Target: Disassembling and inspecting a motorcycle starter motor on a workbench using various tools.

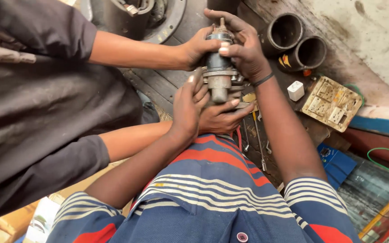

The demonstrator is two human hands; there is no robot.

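Hands: we hold our right hand point(244, 49) wrapped over the upper end of the motor unit point(219, 67), fingers closed round its dark barrel; our left hand point(187, 105) presses, fingers curled, against the lower metal flange.
Co-worker's hands: one co-worker's hand point(199, 47) grips the barrel from the left; the other co-worker's hand point(221, 118) cups the unit from below.
Unit position: upright, held clear above the bench point(167, 85), between all four hands.
Progress: we judge the unit still in the fitting or separating stage; a small shaft shows at the top, body and flange remain joined, and no loose part lies in any hand.
Tools: slim metal tools point(260, 144) lie beneath, untouched.
Surroundings: two dark pipe ends point(298, 42), a white plug point(296, 91) and a worn socket board point(332, 103) to the right.
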